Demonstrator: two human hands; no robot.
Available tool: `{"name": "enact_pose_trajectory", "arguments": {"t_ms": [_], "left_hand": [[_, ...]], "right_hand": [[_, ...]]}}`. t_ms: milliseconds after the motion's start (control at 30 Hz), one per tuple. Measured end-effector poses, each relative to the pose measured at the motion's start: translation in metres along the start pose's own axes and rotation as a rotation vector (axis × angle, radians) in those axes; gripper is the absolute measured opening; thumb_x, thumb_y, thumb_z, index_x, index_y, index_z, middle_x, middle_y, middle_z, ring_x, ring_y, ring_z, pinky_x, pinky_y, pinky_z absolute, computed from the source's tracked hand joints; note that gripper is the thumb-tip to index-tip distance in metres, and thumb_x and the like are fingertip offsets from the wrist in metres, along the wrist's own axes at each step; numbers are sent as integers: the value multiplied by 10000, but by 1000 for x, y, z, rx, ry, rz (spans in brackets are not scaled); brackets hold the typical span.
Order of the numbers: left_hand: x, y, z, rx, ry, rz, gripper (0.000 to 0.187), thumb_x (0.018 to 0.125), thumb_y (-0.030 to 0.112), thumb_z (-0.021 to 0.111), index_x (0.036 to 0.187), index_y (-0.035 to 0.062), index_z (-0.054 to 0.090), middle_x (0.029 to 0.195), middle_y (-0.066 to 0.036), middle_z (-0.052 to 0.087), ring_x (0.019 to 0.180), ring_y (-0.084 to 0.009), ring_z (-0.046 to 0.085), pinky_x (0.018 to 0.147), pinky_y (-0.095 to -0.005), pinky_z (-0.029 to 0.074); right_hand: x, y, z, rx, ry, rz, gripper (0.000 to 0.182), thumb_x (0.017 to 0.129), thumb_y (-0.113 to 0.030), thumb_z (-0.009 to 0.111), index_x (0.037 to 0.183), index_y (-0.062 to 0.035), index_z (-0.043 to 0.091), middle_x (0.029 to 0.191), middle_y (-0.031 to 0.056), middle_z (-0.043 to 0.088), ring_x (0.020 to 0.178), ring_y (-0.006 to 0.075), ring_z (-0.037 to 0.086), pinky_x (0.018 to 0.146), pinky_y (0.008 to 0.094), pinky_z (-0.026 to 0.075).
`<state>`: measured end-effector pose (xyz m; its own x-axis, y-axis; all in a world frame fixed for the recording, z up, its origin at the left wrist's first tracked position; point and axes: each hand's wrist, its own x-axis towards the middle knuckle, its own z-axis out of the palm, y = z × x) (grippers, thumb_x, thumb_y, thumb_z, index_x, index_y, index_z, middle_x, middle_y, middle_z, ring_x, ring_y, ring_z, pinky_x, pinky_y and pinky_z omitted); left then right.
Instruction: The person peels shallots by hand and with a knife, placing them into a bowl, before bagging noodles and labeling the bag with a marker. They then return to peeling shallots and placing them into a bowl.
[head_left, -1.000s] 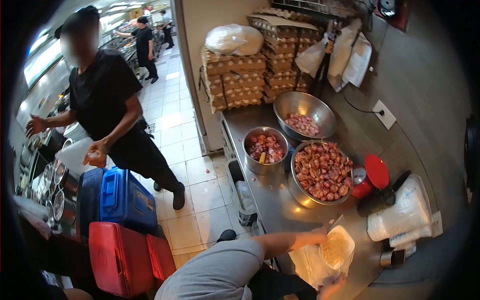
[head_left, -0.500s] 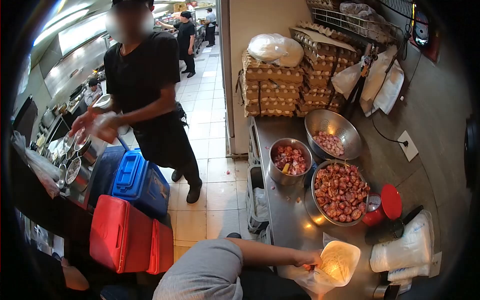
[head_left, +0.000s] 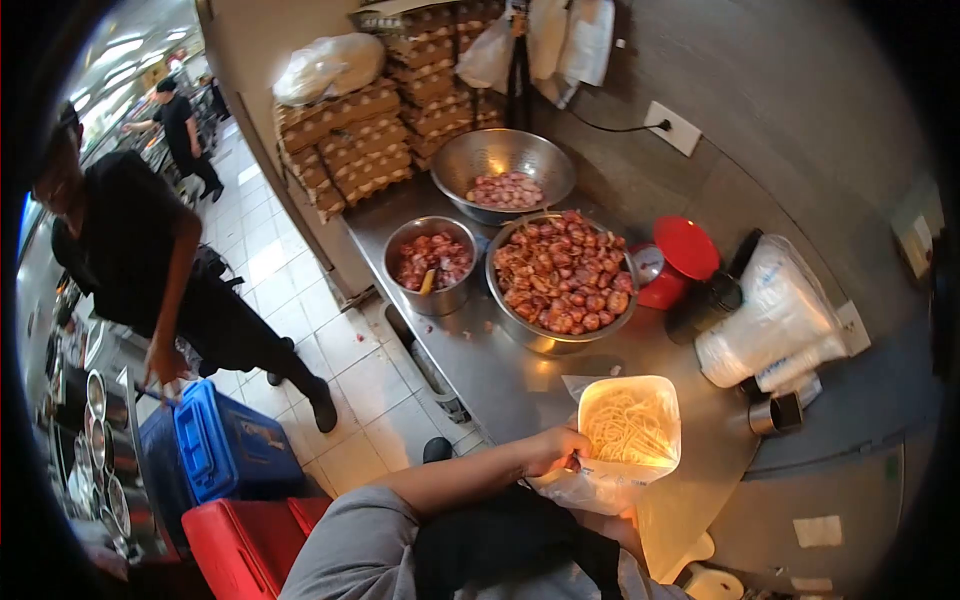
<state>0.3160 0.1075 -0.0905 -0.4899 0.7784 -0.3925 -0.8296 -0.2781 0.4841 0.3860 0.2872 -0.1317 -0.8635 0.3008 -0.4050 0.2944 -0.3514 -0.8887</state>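
My left hand (head_left: 556, 450) is closed at the left edge of a white square container (head_left: 672, 400), with a small dark thing showing by its fingers. Pale noodle-like strands (head_left: 628, 428) fill the container, whose open top faces me. A clear plastic bag (head_left: 590, 490) hangs around and below it. My right hand (head_left: 628, 520) is low behind the bag and container; only a lit bit of it or its wrist shows, its fingers hidden. Beyond the container stands a steel bowl (head_left: 545, 343) heaped with red shallots (head_left: 575, 275).
A steel pot (head_left: 432, 295) of peeled red pieces and a colander (head_left: 450, 185) of shallots stand on the steel table (head_left: 470, 370). A red scale (head_left: 685, 250) and plastic bags (head_left: 765, 315) lie right. Egg trays (head_left: 340, 150) are stacked behind. A co-worker (head_left: 140, 230) stands left, near a blue cooler (head_left: 235, 440).
My view has turned to the right. The container has come nearer my body, and its strands show more plainly. The co-worker's arm has lowered toward the blue cooler.
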Motion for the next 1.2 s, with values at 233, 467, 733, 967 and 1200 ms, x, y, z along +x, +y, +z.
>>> {"name": "enact_pose_trajectory", "arguments": {"t_ms": [233, 467, 733, 967, 1200], "left_hand": [[-10, 25, 11, -113, -42, -21, 533, 701, -53, 452, 1229, -15, 390, 1187, -153, 499, 1037, -267, 530, 857, -359, 436], [-25, 84, 33, 142, -6, 113, 583, 718, -44, 455, 1282, 57, 345, 1201, -106, 486, 1059, -234, 503, 869, -344, 419], [-31, 194, 12, 379, -80, 41, 570, 718, -40, 470, 1268, 52, 355, 1163, -82, 500, 1059, -181, 482, 842, -284, 412], [-73, 355, -58, 165, -148, 106, 590, 685, -11, 504, 1255, 47, 362, 1183, -89, 508, 1047, -205, 514, 873, -333, 410], [-107, 487, -136, 269, 116, 347, 496, 719, -9, 463, 1208, 22, 386, 1184, -111, 503, 1059, -229, 512, 885, -339, 416]], "right_hand": [[-15, -42, -12, 221, -74, -158, 563, 767, -200, 619, 1262, -47, 400, 1327, 163, 348, 1231, 276, 335, 979, 421, 308], [-44, -113, 48, 430, -302, -406, 608, 776, -228, 586, 1287, -26, 326, 1285, 127, 406, 1175, 237, 411, 963, 354, 342], [11, -148, 125, 294, -211, -152, 662, 658, -90, 524, 1281, 16, 326, 1230, 139, 477, 1128, 293, 465, 965, 396, 356], [83, -205, 250, 162, -474, -135, 769, 615, -94, 725, 1284, -26, 352, 1209, 126, 500, 1122, 234, 478, 946, 361, 370], [278, -249, 297, -940, -23, -441, 462, 802, -255, 624, 1133, 37, 487, 1084, 179, 558, 939, 232, 572, 793, 331, 456]]}}
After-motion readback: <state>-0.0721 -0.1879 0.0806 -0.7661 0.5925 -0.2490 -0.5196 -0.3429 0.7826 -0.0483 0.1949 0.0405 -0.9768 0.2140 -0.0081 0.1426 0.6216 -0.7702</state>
